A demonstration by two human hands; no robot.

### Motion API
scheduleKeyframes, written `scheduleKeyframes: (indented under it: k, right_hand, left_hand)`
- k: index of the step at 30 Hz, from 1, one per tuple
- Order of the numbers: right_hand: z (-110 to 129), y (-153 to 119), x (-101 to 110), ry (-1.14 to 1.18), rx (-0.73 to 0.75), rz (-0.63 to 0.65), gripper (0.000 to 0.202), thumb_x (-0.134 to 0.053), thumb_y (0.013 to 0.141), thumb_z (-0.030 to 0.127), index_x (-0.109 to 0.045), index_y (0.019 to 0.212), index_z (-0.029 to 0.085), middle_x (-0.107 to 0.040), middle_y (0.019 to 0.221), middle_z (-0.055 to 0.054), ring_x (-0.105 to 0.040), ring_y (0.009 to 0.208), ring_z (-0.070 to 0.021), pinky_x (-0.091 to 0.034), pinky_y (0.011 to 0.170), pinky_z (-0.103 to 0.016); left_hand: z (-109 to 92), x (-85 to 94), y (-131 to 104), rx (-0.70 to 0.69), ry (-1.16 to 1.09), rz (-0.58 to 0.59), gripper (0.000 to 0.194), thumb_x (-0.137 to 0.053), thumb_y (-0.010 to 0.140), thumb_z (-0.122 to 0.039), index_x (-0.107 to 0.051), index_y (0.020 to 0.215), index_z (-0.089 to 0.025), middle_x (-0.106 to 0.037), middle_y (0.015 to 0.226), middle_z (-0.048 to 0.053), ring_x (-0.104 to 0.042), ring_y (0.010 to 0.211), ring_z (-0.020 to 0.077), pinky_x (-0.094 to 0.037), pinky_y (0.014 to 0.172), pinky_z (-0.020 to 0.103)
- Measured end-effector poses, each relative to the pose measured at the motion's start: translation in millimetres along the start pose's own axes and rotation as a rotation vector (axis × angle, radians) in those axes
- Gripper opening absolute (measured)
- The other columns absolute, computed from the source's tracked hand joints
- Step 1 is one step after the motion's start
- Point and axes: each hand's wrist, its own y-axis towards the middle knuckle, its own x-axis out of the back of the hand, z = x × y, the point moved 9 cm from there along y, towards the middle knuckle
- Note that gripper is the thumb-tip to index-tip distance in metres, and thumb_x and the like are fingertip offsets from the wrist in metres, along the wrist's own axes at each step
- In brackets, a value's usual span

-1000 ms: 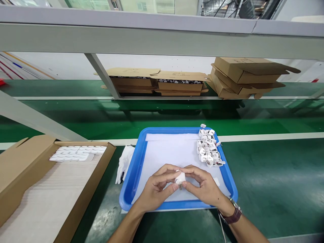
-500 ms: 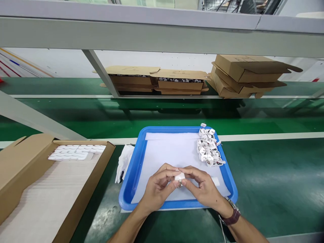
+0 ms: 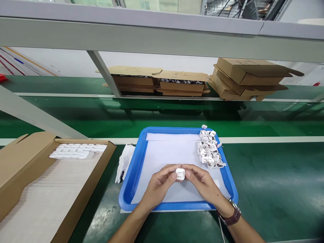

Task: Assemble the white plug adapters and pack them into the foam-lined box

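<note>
Between the fingertips of both hands is a small white square plastic piece (image 3: 180,174) with rounded corners, its flat face turned up toward me. My left hand (image 3: 162,184) pinches its left side with thumb and fingers. On the other side my right hand (image 3: 202,184) grips it the same way, a watch on that wrist. Both hands are above the near part of a blue tray (image 3: 126,189) lined with white paper (image 3: 167,148). Several similar white pieces (image 3: 209,150) lie heaped along the tray's right side. A small white piece lies partly hidden beside my right hand.
At the left stands an open cardboard box (image 3: 83,199) with rows of white pieces (image 3: 76,151) on its white lining. A white glove (image 3: 125,162) lies between box and tray. Behind, cardboard boxes (image 3: 182,86) and stacked cartons (image 3: 250,76) sit beneath a grey shelf beam (image 3: 162,37).
The white piece has been turned in my fingers: a metal part showed at its lower edge before, and now its flat square face shows. Both hands stay in nearly the same place.
</note>
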Motion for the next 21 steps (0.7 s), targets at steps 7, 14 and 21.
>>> scheduleKeyframes:
  k: [7,14,21]
  right_hand:
    - [-4,-1,-3,-0.033,-0.002,0.031,0.042,-0.054,0.103,0.054,-0.067,0.132,0.026,-0.072,0.130,-0.007,-0.068,0.120,-0.0276,-0.052,0.109,-0.046]
    - [-26,-9,2,-0.221,-0.112,-0.086,0.058,-0.058,0.094,0.066,-0.066,0.135,0.026,-0.069,0.138,-0.010,-0.062,0.131,-0.0331,-0.051,0.111,-0.045]
    - [-39,-10,-4,-0.380,-0.237,0.023,0.062,-0.059,0.088,0.072,-0.066,0.136,0.034,-0.065,0.145,-0.006,-0.060,0.134,-0.0342,-0.066,0.083,-0.033]
  left_hand:
    - [8,0.0,0,-0.066,0.026,0.003,0.045,-0.082,0.084,-0.023,-0.071,0.128,-0.027,-0.056,0.128,0.009,-0.067,0.110,0.0238,-0.061,0.095,0.038]
    - [-16,14.5,-6,-0.223,0.300,-0.206,0.043,-0.084,0.078,-0.024,-0.073,0.119,-0.019,-0.064,0.111,0.011,-0.068,0.097,0.0234,-0.061,0.081,0.034]
    - [-131,106.4,-54,-0.276,0.790,-0.523,0.036,-0.077,0.086,-0.035,-0.069,0.120,-0.026,-0.072,0.117,0.006,-0.066,0.106,0.0263,-0.055,0.092,0.038]
